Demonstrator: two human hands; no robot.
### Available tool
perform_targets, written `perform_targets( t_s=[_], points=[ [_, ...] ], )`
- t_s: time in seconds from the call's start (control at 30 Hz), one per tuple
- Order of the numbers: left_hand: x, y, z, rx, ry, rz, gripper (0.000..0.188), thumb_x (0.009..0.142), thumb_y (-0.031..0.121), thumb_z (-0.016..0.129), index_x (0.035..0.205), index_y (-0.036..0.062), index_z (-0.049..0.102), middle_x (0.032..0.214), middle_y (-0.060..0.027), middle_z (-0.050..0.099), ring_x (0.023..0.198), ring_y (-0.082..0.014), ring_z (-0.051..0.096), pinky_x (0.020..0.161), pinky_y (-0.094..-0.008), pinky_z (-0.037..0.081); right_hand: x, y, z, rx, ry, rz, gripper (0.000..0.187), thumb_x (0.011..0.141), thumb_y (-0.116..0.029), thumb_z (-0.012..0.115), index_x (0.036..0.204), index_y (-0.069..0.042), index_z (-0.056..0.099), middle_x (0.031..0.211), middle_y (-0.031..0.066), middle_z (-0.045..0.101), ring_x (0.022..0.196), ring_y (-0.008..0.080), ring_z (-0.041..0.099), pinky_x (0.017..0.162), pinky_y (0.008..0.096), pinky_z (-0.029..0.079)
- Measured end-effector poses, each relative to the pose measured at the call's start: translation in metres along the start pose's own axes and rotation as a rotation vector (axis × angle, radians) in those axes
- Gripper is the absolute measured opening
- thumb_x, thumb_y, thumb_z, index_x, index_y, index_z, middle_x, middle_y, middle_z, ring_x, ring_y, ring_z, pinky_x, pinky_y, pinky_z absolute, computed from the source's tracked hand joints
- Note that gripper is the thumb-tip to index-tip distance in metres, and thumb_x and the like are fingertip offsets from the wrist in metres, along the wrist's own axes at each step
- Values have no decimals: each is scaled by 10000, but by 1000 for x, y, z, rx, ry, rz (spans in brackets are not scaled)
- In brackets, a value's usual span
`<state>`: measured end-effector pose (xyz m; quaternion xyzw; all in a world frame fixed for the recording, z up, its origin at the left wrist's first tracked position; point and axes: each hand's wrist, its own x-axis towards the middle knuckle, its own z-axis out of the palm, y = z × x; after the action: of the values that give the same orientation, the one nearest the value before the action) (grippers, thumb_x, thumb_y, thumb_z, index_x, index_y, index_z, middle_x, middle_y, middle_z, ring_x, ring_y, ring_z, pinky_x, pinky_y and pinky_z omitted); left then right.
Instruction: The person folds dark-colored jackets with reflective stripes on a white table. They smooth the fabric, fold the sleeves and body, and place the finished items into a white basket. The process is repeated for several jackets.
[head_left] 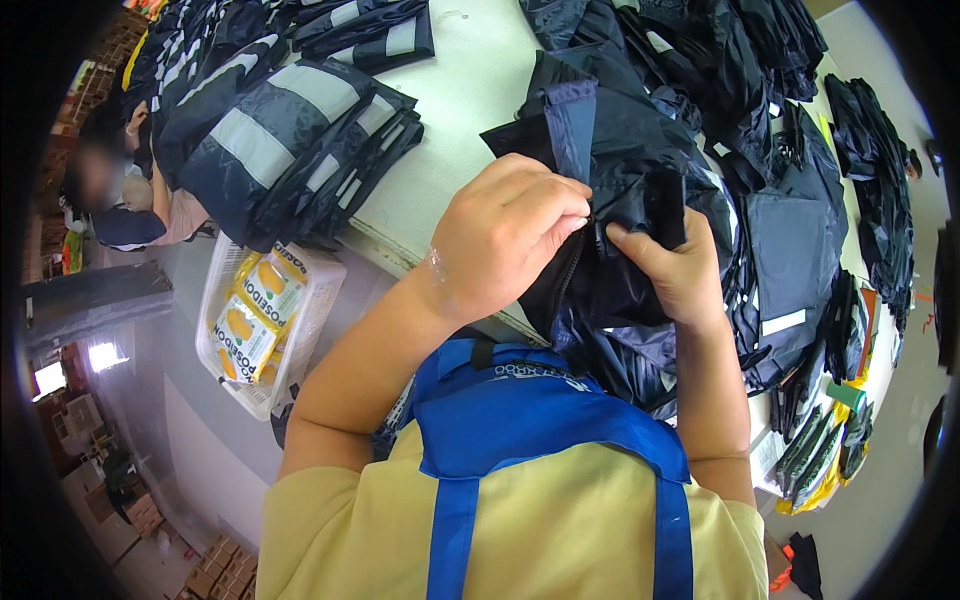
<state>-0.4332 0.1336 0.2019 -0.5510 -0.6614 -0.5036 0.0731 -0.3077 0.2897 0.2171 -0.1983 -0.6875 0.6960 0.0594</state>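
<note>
Basket (312,330), white plastic, far left below the table edge, holding yellow packets (258,305). Above it, stack of folded navy garments with grey reflective bands (290,140) on the pale table (470,90). Centre: left hand (505,235) closed, fingers pinching the dark navy jacket (625,190) at its zipper line. Right hand (675,270) just beside, thumb up, gripping the same fabric from the other side. Jacket held bunched over the table's near edge, against the person's blue apron (530,410). Right: heap of loose dark garments (800,230) spread along the table.
</note>
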Motion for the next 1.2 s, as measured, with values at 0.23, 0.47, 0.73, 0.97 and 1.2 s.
perform_targets(
  t_s=[0.23,0.47,0.73,0.97,1.2],
  points=[
    [0,5,2,49,10,17,183,694,-60,697,831,26,612,880,-105,682,779,-275,625,676,-344,501,-2,-1,9,-237,140,-101,133,778,-59,679,886,16,658,682,-7,602,646,35,491,578,219,418],
    [-1,5,13,31,-51,6,184,669,-33,710,802,29,598,964,-116,675,803,-300,612,698,-366,502,-4,13,26,-172,392,-215,118,781,-65,666,872,9,650,678,43,614,631,56,507,581,238,433],
    [4,26,2,-61,-341,6,183,674,120,757,693,64,584,1272,-182,547,1020,-348,555,872,-408,447,-13,22,16,193,358,-204,106,826,-20,660,926,10,638,824,11,650,731,66,566,666,224,466],
    [36,27,26,134,-244,4,221,746,166,723,909,67,612,901,-71,637,1002,-282,562,855,-379,410,-22,35,-5,224,182,-119,228,834,-30,642,1053,-16,583,960,8,605,891,100,557,821,246,443],
    [27,25,42,-34,-287,-147,131,763,103,700,845,60,607,746,-39,583,756,-205,543,767,-342,393,-33,51,-45,310,193,-164,200,954,-186,567,918,2,623,818,-41,571,777,32,484,716,193,396]
  ],
)
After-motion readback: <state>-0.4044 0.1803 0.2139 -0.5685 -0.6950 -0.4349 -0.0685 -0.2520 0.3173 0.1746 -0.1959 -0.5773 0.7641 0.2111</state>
